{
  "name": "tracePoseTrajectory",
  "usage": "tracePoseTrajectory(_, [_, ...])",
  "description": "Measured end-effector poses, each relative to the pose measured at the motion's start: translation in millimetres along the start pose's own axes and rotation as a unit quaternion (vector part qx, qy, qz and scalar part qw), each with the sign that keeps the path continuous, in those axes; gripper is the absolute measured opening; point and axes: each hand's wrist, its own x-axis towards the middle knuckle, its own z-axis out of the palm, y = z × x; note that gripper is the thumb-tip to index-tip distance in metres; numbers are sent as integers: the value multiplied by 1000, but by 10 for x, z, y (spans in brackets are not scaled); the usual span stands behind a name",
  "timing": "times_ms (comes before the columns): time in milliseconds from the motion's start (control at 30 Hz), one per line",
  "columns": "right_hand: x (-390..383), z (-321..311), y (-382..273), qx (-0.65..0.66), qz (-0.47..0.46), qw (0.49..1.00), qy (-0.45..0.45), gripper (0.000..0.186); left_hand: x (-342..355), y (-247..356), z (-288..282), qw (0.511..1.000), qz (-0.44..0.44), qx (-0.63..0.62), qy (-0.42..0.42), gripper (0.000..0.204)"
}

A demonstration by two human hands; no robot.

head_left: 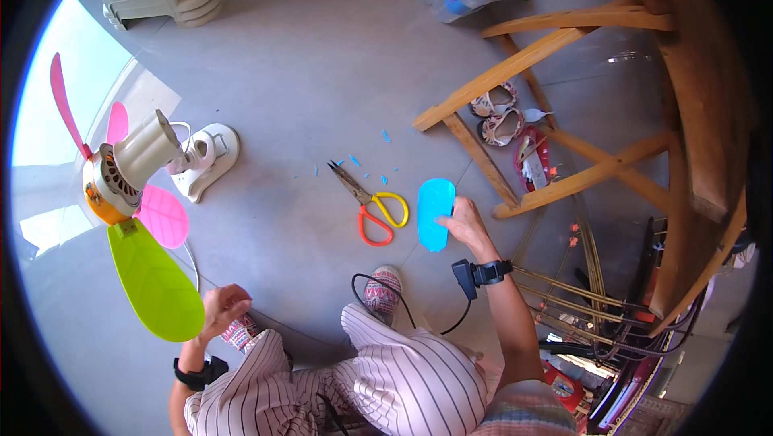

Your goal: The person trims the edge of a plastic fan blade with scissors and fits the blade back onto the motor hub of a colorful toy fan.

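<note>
Only 1 view is given: a head-worn fisheye camera looks steeply down at the grey floor (pixel 322 74) from above the seated person's striped lap (pixel 403 380), close to both hands, with straight edges bending toward the dark rim.

Blue oval cut-out sheet (pixel 436 214), flat on the grey floor, long axis roughly upright in view, just right of the scissors (pixel 372 202), its right edge touched by the right hand's fingers (pixel 456 212), small blue scraps (pixel 354 161) scattered above the scissors
</note>
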Motion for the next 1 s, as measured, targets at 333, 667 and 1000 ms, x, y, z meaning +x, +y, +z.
tracePoseTrajectory(333, [1004, 18, -493, -364, -203, 882, 221, 16, 18, 5, 378, 969, 15, 166, 184, 21])
tracePoseTrajectory(667, [634, 629, -615, -422, -335, 828, 155, 32, 101, -289, 526, 899, 109, 315, 285, 18])
tracePoseTrajectory(1000, [916, 627, -576, -367, -294, 857, 212, 32, 599, 480, 517, 991, 71, 63, 96, 20])
